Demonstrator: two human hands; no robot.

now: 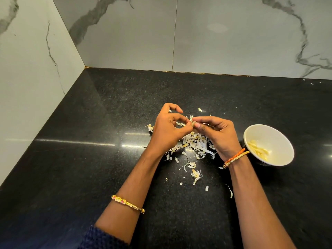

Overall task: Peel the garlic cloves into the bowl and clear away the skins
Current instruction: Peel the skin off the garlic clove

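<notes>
My two hands meet above a heap of papery garlic skins point(195, 143) on the black counter. My right hand point(218, 135) holds a small garlic clove point(193, 124) between thumb and fingers. My left hand point(166, 131) pinches at the clove's tip with thumb and forefinger. The clove is mostly hidden by my fingers. To the right stands a white bowl point(276, 133) with several pale peeled cloves point(258, 150) lying in it.
Loose skin scraps point(195, 174) are scattered toward me from the heap, and one lies beyond my hands point(200, 109). The black stone counter point(89, 168) runs into a marble-tiled corner at the back left point(84, 67).
</notes>
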